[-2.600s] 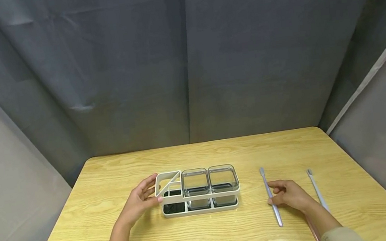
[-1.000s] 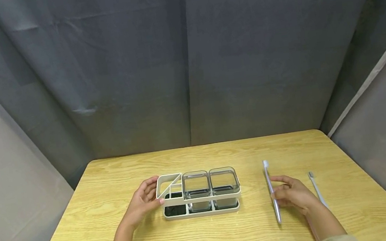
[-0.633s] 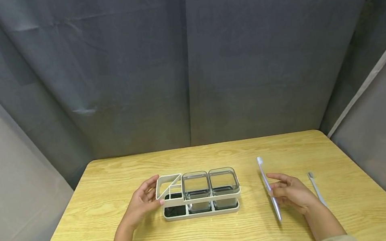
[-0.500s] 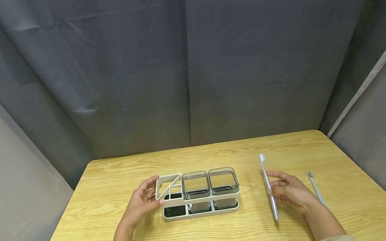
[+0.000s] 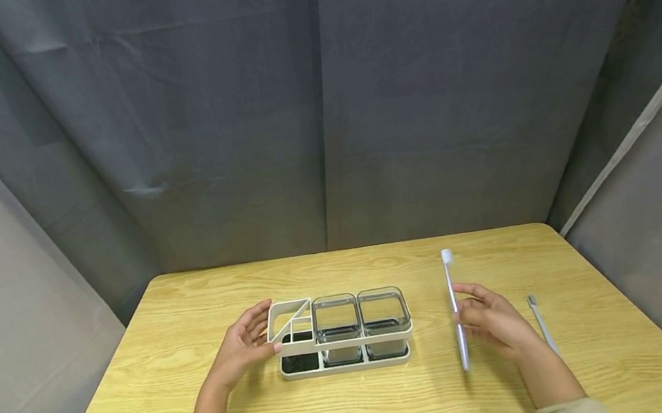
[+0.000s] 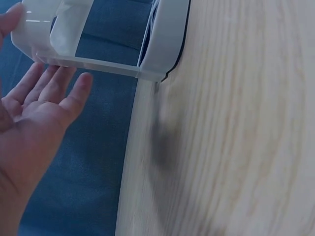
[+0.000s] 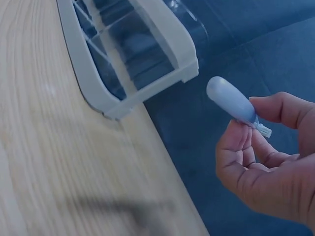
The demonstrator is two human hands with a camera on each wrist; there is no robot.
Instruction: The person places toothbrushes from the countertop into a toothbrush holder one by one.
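In the head view a white two-tier toothbrush holder (image 5: 358, 365) stands on the table, with divided slots at its left end. Two clear square cups (image 5: 342, 353) sit side by side in it. My left hand (image 5: 233, 360) grips the holder's left end, thumb at the front and fingertips behind; the left wrist view shows these fingers (image 6: 74, 93) at its upper rim. To the right of the holder, my right hand (image 5: 500, 325) pinches a lilac toothbrush (image 5: 450, 281) between thumb and fingers, above the table, bristle end away from me. The right wrist view shows its rounded handle end (image 7: 229, 98).
Another toothbrush (image 5: 542, 324), grey-blue, lies on the wooden table (image 5: 345, 410) right of my right hand, its lower end hidden by my forearm. Dark grey curtains (image 5: 222, 144) hang behind the table, with paler cloth (image 5: 15, 290) at the sides.
My right hand has lifted the lilac toothbrush off the table and turned it more upright, its bristle end rising. My left hand and the holder stay in place.
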